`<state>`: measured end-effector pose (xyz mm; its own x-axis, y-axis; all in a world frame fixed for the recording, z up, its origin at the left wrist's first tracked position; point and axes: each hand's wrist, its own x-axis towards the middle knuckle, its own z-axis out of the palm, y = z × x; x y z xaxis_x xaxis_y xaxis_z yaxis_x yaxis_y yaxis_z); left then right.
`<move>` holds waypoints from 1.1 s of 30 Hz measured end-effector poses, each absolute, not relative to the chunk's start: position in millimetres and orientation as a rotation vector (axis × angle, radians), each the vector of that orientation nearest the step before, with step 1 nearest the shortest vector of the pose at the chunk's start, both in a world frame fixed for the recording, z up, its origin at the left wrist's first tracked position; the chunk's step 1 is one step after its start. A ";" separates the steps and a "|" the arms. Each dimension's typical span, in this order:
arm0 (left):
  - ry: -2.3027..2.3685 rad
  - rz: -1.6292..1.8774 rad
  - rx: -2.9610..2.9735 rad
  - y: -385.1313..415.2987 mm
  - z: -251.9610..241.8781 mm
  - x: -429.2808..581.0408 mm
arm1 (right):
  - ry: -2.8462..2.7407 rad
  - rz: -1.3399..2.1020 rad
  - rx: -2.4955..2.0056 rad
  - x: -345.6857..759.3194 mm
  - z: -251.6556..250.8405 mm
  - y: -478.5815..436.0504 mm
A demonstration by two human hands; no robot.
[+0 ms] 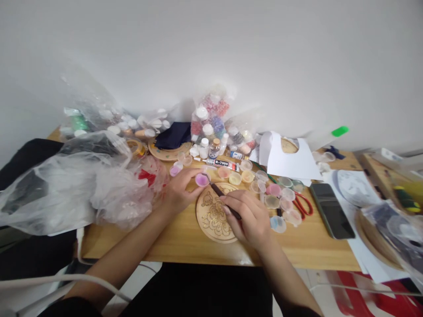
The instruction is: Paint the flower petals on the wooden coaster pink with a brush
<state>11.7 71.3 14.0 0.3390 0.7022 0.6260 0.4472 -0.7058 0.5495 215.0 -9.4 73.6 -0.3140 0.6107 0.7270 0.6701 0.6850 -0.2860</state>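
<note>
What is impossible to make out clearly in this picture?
Head view, tool tip: too small inside the pink cup held by the left hand.
Head view, wooden disc: right side covered by the right hand gripping the tool.
Head view, clutter at the right edge: blurred, cut off.

tool (216, 190): end hidden in right hand (251, 220) | plastic bag (46, 189): cut off left

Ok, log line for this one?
left hand: holds pink cup | right hand: tool tip in cup | disc beneath
</note>
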 end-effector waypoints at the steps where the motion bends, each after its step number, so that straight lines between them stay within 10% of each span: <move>1: 1.030 1.290 2.322 71.0 13.5 11.5 | -2.018 -0.072 -0.980 214.9 73.3 -8.9; 33: 1.019 1.314 2.334 69.7 16.9 13.4 | -1.901 0.028 -1.001 218.6 67.9 -10.3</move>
